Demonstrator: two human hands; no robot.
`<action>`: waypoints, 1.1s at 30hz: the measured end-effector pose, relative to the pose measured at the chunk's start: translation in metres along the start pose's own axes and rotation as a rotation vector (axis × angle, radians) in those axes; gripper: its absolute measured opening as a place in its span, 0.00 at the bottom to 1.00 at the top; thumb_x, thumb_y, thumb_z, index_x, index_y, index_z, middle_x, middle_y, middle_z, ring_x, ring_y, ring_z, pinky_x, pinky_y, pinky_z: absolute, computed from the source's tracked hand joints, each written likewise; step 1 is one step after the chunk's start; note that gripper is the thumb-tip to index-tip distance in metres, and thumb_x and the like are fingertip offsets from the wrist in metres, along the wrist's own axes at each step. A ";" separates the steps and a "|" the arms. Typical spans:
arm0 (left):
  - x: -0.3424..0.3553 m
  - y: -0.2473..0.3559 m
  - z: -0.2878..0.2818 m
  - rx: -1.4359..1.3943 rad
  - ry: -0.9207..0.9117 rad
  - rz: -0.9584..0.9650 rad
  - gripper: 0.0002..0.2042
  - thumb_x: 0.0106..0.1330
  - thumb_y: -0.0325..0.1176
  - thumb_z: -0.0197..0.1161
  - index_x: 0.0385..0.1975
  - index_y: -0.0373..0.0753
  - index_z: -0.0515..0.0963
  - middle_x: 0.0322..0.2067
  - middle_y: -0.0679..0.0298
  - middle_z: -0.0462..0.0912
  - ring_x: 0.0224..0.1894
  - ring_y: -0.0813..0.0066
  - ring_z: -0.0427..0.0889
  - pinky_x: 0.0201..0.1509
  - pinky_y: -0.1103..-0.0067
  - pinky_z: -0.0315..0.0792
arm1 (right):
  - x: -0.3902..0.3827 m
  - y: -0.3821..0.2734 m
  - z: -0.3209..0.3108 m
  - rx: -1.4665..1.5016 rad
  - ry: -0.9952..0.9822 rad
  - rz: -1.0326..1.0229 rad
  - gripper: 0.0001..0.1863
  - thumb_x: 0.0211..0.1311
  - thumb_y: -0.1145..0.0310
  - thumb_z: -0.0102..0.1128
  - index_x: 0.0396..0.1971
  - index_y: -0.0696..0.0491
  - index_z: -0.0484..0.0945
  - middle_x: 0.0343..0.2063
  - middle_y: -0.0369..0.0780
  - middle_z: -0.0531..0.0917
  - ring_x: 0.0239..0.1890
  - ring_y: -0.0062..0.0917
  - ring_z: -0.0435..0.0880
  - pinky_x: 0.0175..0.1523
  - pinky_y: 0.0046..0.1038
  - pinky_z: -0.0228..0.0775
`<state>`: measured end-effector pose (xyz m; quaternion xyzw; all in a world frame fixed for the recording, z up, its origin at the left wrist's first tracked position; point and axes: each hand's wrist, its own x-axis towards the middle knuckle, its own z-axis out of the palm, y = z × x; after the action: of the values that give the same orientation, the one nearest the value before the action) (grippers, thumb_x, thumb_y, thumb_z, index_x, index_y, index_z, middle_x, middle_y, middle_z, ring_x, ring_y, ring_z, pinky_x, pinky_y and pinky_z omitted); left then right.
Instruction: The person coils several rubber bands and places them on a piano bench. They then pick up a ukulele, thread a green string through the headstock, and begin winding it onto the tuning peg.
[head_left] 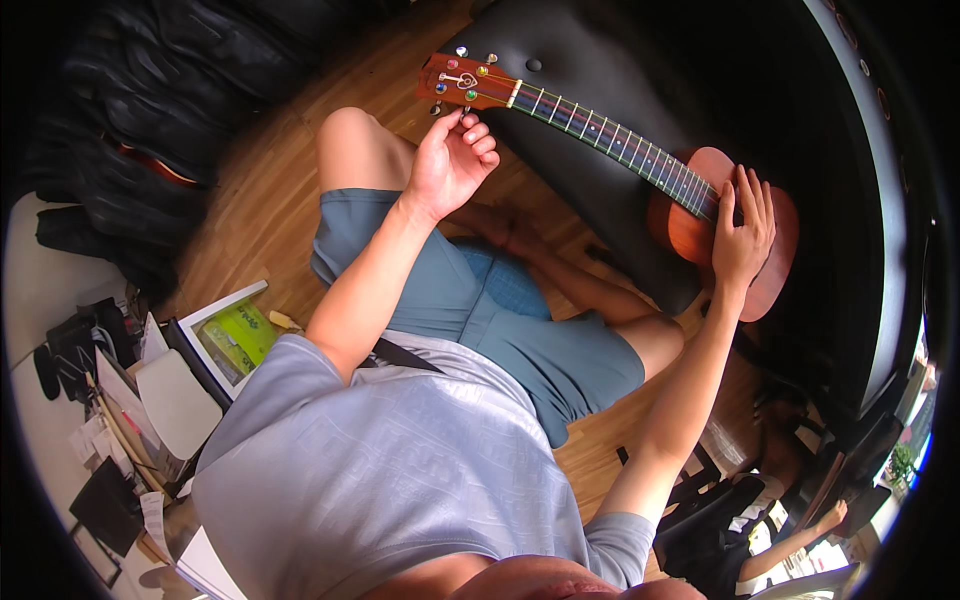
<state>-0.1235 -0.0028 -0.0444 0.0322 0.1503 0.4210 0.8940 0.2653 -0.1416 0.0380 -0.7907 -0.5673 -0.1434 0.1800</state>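
Note:
A reddish-brown ukulele [675,228] lies slanted across a black cushioned seat [540,55], headstock at upper left. My left hand [455,160] is curled just below the headstock [450,72], thumb and index finger pinched at a lower tuning peg [466,110]; the exact grip is small to see. My right hand [742,225] lies on the ukulele's body and strings near the end of the fretboard, fingers long and extended.
Black leather-like material [120,90] is heaped at upper left. An open drawer [258,292] and a cluttered white desk [30,260] stand at left. Wooden floor [270,160] surrounds my legs. At lower right another person's arm [790,550] appears among dark furniture.

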 end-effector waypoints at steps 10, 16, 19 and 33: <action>0.004 -0.006 -0.009 0.644 0.185 0.285 0.10 0.81 0.38 0.55 0.38 0.40 0.74 0.28 0.70 0.73 0.31 0.76 0.74 0.39 0.76 0.72 | -0.001 0.002 0.002 0.007 0.008 0.004 0.22 0.78 0.51 0.56 0.64 0.42 0.83 0.65 0.37 0.82 0.74 0.40 0.71 0.76 0.42 0.60; 0.008 -0.007 -0.011 1.822 0.320 0.906 0.12 0.82 0.39 0.55 0.41 0.35 0.77 0.27 0.66 0.83 0.26 0.72 0.82 0.31 0.72 0.75 | -0.001 0.003 0.001 -0.012 0.017 -0.012 0.22 0.78 0.51 0.56 0.64 0.42 0.83 0.65 0.38 0.82 0.74 0.39 0.71 0.76 0.42 0.60; 0.002 -0.009 -0.002 1.348 0.404 0.531 0.12 0.80 0.39 0.55 0.39 0.37 0.77 0.27 0.67 0.80 0.28 0.68 0.79 0.35 0.71 0.75 | -0.001 0.005 0.005 0.019 0.039 -0.016 0.22 0.76 0.50 0.58 0.62 0.41 0.84 0.64 0.36 0.83 0.73 0.37 0.72 0.76 0.43 0.59; 0.001 -0.001 -0.009 -0.058 -0.080 -0.022 0.12 0.82 0.38 0.50 0.34 0.42 0.72 0.27 0.70 0.68 0.33 0.76 0.70 0.44 0.76 0.69 | 0.001 0.008 0.008 0.068 0.014 -0.042 0.21 0.78 0.53 0.56 0.62 0.44 0.84 0.64 0.41 0.82 0.72 0.42 0.73 0.76 0.43 0.61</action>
<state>-0.1248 -0.0036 -0.0533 0.0213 0.1025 0.4137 0.9044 0.2731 -0.1399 0.0305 -0.7710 -0.5871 -0.1333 0.2078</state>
